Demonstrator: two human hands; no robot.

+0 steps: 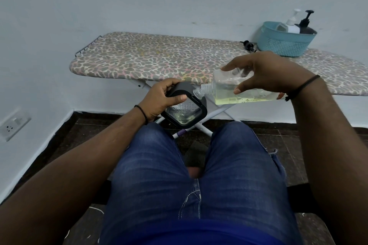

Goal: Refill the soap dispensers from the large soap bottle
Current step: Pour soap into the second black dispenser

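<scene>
Lying sideways, soap bottle (239, 91), neck pointing left

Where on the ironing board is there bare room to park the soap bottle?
Free: the ironing board top from its left wire end to the loose black pump. Crowded: the right end, with the blue basket and pump beside it.

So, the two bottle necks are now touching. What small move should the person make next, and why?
Probably tip the large soap bottle a little further with the right hand. It lies almost level, and its yellowish soap still pools along the lower side, short of the neck. The left hand grips the soap dispenser with its neck at the bottle's mouth, so the two seem lined up for pouring.
</scene>
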